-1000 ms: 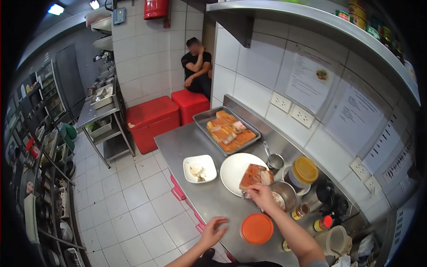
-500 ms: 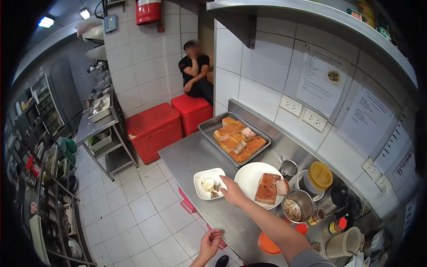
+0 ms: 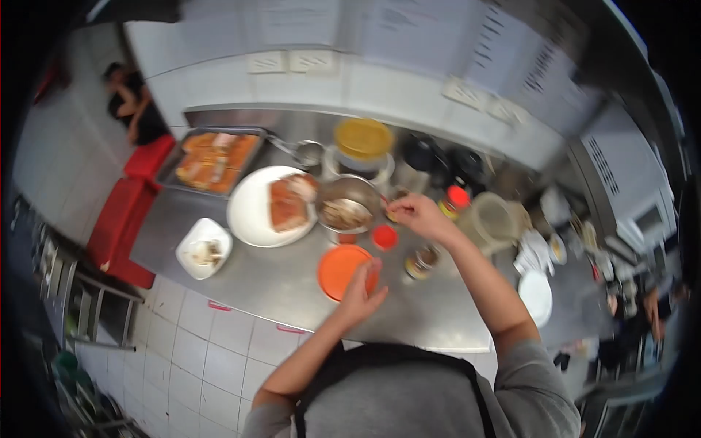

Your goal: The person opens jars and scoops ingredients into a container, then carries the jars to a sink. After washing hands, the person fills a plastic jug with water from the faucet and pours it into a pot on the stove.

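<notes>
My left hand (image 3: 355,298), fingers apart, is over the near right side of a round orange lid (image 3: 339,271); whether it touches the lid is unclear. My right hand (image 3: 420,215) is closed in a pinch beside a small jar (image 3: 394,207), just right of a metal bowl (image 3: 351,204) holding pale shredded food. Blur hides what its fingertips hold. A red lid (image 3: 385,236) lies between the hands, and an uncapped spice jar (image 3: 422,261) stands to its right. Left of the bowl, a white plate (image 3: 247,212) carries a browned slab of meat (image 3: 286,204).
At the back left is a tray (image 3: 259,142) of browned meat slabs. A white dish (image 3: 185,261) with food scraps stands near the left edge. Yellow-lidded tub (image 3: 364,139), red-capped jar (image 3: 456,201) and clear pitcher (image 3: 491,223) line the back. A person (image 3: 131,106) sits beyond the counter.
The view has swung right and down. My right hand has left the white dish for the jars beside the metal bowl. My left hand has come up over the orange lid.
</notes>
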